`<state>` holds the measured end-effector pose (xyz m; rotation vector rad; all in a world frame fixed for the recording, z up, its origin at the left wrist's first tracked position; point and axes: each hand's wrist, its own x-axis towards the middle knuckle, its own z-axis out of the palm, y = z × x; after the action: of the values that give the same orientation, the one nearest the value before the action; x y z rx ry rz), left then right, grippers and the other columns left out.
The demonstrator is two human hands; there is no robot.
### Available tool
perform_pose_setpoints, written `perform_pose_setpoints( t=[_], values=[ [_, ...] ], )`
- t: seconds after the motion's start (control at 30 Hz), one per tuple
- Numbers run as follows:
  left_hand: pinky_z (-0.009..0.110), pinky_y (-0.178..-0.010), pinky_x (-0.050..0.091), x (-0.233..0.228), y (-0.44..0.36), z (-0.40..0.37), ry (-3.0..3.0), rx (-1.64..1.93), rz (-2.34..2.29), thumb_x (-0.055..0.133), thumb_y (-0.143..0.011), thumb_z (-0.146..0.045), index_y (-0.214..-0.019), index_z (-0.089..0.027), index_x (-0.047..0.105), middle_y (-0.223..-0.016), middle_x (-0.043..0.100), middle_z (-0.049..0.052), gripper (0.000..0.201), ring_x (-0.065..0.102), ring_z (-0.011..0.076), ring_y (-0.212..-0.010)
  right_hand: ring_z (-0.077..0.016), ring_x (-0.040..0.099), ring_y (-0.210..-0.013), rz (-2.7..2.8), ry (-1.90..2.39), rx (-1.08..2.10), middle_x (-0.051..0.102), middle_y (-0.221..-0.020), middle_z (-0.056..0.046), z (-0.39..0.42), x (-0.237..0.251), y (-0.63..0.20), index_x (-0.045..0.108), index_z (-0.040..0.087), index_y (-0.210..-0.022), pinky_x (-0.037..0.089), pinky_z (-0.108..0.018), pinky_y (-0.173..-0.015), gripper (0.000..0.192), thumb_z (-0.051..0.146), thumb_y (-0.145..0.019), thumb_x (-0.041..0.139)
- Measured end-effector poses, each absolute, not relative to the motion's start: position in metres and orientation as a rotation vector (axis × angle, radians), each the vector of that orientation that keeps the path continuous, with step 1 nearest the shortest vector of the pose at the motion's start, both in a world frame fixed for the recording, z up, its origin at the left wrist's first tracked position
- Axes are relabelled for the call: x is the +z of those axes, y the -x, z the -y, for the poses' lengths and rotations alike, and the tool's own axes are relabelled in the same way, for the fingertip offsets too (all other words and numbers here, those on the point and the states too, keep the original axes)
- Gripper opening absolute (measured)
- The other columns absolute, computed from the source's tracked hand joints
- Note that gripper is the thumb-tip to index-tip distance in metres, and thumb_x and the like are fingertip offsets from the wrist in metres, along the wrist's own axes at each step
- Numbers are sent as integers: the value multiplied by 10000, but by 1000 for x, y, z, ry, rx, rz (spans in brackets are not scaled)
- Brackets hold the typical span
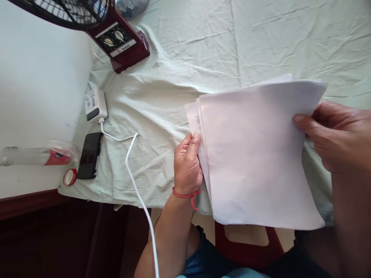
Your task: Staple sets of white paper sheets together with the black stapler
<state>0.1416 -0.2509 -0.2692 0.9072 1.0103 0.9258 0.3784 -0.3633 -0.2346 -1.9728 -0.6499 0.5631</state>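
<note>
A small stack of white paper sheets (255, 154) is held up over the cloth near the table's front edge. The top sheet looks blank and bows a little. Behind it, another sheet (193, 114) with faint print peeks out at the left. My left hand (188, 164), with a red string bracelet at the wrist, pinches the stack's left edge, thumb in front. At the right edge my right hand (333, 131) grips the paper with its thumb on the front face. The fingers behind the sheets are partly hidden.
A pale green cloth (179, 69) covers the table. On the left stand a dark red fan (130, 50), a white box (96, 104) with a white cable (131, 170), a black phone (90, 155), a red tape roll (70, 177) and a clear bottle (26, 156). A red stool (249, 251) is below.
</note>
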Motion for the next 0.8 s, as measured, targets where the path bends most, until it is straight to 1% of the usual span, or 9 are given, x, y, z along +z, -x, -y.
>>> perform_pose_setpoints(
  t=[0.13, 0.2, 0.3, 0.37, 0.43, 0.53, 0.63, 0.7, 0.8],
  values=[
    [424, -949, 669, -268, -139, 252, -879, 926, -968, 793, -906, -401, -996, -224, 768, -988, 825, 64, 200, 795, 294, -1128, -130, 626, -634, 535, 2007, 485, 782, -891, -59, 366, -233, -378, 884, 303, -1113, 422, -235, -472, 285, 292, -841, 801],
    [406, -927, 664, -268, -138, 253, -884, 940, -970, 795, -902, -386, -964, -225, 763, -952, 816, 52, 176, 799, 276, -1079, -121, 647, -674, 549, 1962, 461, 792, -929, -56, 365, -236, -378, 878, 280, -1080, 477, -247, -543, 257, 241, -842, 793],
    [363, -861, 649, -271, -139, 254, -937, 975, -1018, 830, -899, -412, -879, -224, 724, -866, 778, 17, 217, 787, 223, -921, -121, 680, -766, 582, 1853, 433, 793, -979, -50, 363, -242, -378, 854, 249, -1039, 532, -261, -655, 227, 191, -827, 798],
    [322, -799, 625, -274, -141, 254, -976, 1022, -1056, 853, -897, -426, -793, -220, 672, -798, 735, -10, 293, 746, 178, -809, -117, 661, -755, 597, 1808, 412, 772, -944, -46, 361, -245, -377, 838, 231, -1008, 509, -249, -628, 185, 216, -825, 818],
    [288, -746, 600, -276, -143, 255, -997, 1070, -1078, 865, -896, -421, -744, -216, 641, -759, 705, -27, 340, 707, 148, -754, -104, 623, -718, 608, 1801, 419, 740, -889, -40, 360, -246, -376, 824, 216, -978, 459, -226, -577, 137, 242, -843, 821],
    [260, -700, 584, -276, -144, 255, -977, 1107, -1083, 898, -868, -416, -754, -211, 683, -758, 719, -31, 318, 697, 133, -738, -86, 589, -687, 622, 1794, 416, 705, -839, -31, 359, -246, -374, 808, 206, -956, 418, -203, -545, 86, 232, -874, 799],
    [264, -740, 613, -276, -142, 255, -930, 1114, -1066, 940, -818, -419, -816, -206, 751, -839, 783, -16, 285, 734, 141, -772, -81, 592, -683, 622, 1797, 401, 723, -869, -33, 359, -247, -373, 810, 208, -974, 441, -195, -553, 94, 208, -883, 786],
    [301, -828, 646, -276, -140, 254, -909, 1100, -1042, 947, -810, -424, -885, -206, 784, -913, 820, 5, 283, 772, 168, -835, -78, 598, -680, 618, 1815, 381, 740, -879, -35, 359, -249, -373, 824, 209, -990, 447, -187, -552, 130, 187, -869, 783],
    [358, -937, 661, -275, -138, 253, -878, 1069, -986, 930, -825, -432, -937, -209, 803, -937, 838, 30, 280, 808, 223, -952, -73, 596, -664, 609, 1830, 339, 741, -848, -29, 359, -250, -374, 843, 207, -996, 438, -177, -541, 167, 173, -843, 787]
  ],
)
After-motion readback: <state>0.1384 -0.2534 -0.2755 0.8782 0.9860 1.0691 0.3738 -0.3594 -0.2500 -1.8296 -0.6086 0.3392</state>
